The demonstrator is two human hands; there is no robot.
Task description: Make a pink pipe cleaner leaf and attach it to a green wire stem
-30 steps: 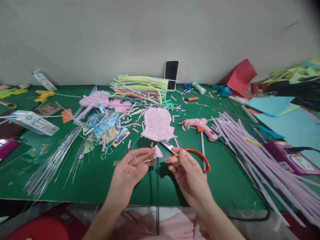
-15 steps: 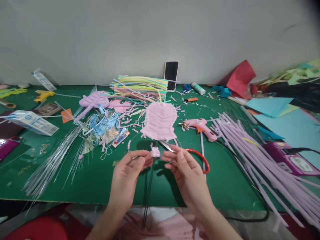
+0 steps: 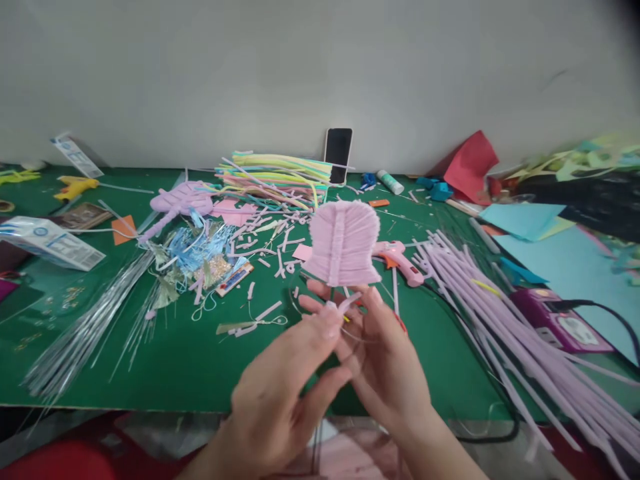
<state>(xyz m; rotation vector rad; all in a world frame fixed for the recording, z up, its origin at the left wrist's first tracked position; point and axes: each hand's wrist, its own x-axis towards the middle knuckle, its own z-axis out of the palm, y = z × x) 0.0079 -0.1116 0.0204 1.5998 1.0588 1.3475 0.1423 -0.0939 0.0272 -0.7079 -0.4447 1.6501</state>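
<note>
A pink, fuzzy, fan-shaped piece of pipe cleaners [image 3: 343, 243] with a raised middle rib stands upright above my hands on thin dark wire stems [image 3: 317, 450]. My left hand [image 3: 287, 380] is closed at its base, thumb and forefinger pinching the stem. With my right hand [image 3: 387, 363] I pinch a short pink pipe-cleaner end [image 3: 350, 302] beside the stem; its other fingers spread behind. A bit of red scissors handle [image 3: 401, 325] shows behind the right hand; the rest is hidden, and I cannot tell whether the hand still carries it.
A pink glue gun [image 3: 403, 261] and lilac pipe cleaners [image 3: 480, 320] lie right. Silver wires [image 3: 90, 320], blue tassels [image 3: 200, 247] and a lilac pipe-cleaner shape [image 3: 183, 200] lie left. Behind are coloured pipe cleaners [image 3: 275, 177] and a phone [image 3: 339, 155] against the wall.
The fan-shaped piece has turned to show its ribbed side and shifted right. My left hand has moved right, close to my right hand. The scissors blade is now hidden.
</note>
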